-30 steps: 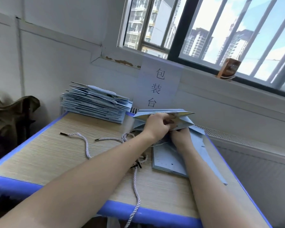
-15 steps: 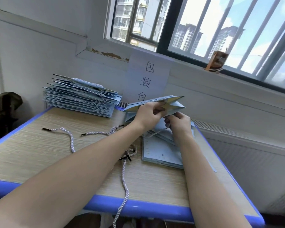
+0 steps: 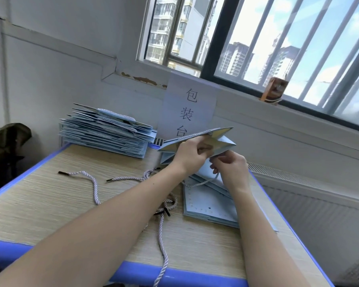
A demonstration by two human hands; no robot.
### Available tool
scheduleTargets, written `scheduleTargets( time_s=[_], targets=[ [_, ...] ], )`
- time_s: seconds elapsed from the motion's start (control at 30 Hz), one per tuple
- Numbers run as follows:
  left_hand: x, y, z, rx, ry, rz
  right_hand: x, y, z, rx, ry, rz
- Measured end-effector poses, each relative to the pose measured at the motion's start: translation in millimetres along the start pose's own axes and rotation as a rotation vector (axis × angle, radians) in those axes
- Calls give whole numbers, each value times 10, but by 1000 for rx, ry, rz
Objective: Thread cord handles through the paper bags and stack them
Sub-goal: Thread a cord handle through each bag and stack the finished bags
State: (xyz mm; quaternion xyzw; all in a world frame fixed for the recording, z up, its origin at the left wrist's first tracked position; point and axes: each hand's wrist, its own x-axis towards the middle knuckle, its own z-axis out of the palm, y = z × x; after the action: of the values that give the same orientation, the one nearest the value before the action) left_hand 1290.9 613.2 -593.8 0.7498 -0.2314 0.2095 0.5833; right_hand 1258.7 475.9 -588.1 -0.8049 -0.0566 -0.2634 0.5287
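Pale blue paper bag, mouth spread to a cream lining, held above the table's far right, left hand gripping its top edge, right hand pinching a twisted lilac-white cord trailing from it.

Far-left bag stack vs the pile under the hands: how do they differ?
The far stack is taller, the near pile much lower. Cord handles lie on the far stack's bags; the near pile's top sheet shows holes, no cord. The far stack is untouched; both hands work above the near pile. Both: flat pale-blue bags.
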Motion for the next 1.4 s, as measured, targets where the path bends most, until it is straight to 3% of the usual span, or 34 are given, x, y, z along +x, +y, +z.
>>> scheduleTargets(
  time_s=[0.33, 0.67, 1.1, 1.4],
  targets=[
    [21, 15, -3, 46, 15, -5, 79, 56, 13, 83, 36, -30],
    [-7, 37, -7, 22, 13, -20, 83, 30, -57, 501, 59, 175],
    [9, -15, -11, -25, 82, 13, 137, 32, -74, 695, -152, 383],
    [37, -44, 5, 2, 59, 81, 134, 50, -23, 754, -137, 384]
  ],
)
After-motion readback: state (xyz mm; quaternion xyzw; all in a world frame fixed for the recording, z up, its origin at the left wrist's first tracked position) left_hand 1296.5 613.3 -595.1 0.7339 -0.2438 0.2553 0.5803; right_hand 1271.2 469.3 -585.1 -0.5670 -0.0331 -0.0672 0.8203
